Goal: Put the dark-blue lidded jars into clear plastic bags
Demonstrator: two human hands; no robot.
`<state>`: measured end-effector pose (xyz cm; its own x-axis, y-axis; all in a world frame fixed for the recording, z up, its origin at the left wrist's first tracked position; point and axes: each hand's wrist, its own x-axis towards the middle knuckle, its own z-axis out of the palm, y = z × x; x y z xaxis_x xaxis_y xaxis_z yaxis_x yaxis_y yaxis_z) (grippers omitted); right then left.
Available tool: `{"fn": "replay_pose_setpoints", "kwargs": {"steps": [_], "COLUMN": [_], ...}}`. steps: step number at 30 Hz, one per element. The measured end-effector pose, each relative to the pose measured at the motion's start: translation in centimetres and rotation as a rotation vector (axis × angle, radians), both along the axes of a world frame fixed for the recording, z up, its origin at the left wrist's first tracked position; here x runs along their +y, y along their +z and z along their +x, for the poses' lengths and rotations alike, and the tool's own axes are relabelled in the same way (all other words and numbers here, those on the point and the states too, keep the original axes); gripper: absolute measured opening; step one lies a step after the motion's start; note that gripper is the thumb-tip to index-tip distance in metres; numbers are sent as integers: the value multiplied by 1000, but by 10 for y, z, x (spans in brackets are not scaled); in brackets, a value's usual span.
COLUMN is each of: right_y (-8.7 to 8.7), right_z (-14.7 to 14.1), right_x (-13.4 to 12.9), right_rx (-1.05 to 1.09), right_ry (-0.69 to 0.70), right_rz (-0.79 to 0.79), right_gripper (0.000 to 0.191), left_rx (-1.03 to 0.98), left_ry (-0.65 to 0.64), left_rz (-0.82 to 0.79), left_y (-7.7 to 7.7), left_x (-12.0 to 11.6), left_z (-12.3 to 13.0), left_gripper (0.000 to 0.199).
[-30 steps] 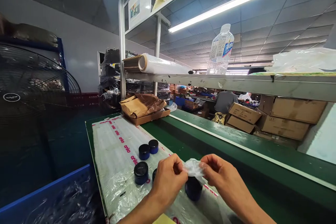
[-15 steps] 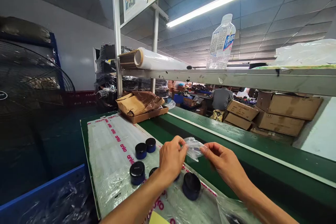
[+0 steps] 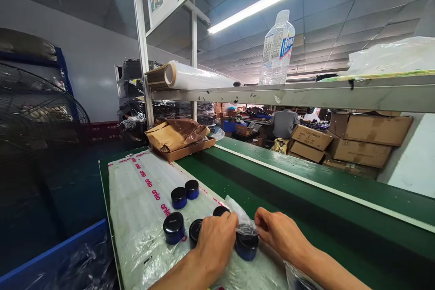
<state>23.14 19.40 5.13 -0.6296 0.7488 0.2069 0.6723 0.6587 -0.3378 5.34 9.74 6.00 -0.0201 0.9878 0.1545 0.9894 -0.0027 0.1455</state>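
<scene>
My left hand and my right hand pinch opposite sides of a clear plastic bag. The bag hangs over the top of a round black and dark blue container on the table, covering part of its top. Close to my left hand, a similar container is partly hidden behind the fingers, and another shows just beyond. Farther left stand a container and two smaller-looking ones side by side. A clear plastic wrapping lies below my right wrist.
A green conveyor belt runs along the right. A carton tray with brown paper stands at the table's far end. A blue bin is at lower left. Overhead, a shelf carries a film roll and a bottle.
Both hands have moved down with the plastic bag, from above the belt's edge onto the near container. The view has shifted slightly.
</scene>
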Motion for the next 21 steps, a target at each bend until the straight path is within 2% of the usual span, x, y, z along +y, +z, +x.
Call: {"fn": "replay_pose_setpoints", "kwargs": {"steps": [6,11,14,17,21], "right_y": [5,4,4,5,3], "right_z": [6,12,18,23,29], "right_x": [-7,-10,-11,-13,-12], "right_rx": [-98,-147,-195,-251,-284], "right_ry": [80,153,228,336,479], "right_rz": [44,125,209,331,504], "right_gripper": [22,27,23,21,20], "left_rx": [72,131,162,211,289], "left_ry": [-12,-59,-138,-247,-396], "left_rz": [-4,-5,26,72,131], "left_y": [-10,-10,-14,-26,-37], "left_x": [-6,-7,-8,-9,-9], "left_z": [-1,-1,-5,-13,-22], "left_gripper": [17,17,11,5,10]}}
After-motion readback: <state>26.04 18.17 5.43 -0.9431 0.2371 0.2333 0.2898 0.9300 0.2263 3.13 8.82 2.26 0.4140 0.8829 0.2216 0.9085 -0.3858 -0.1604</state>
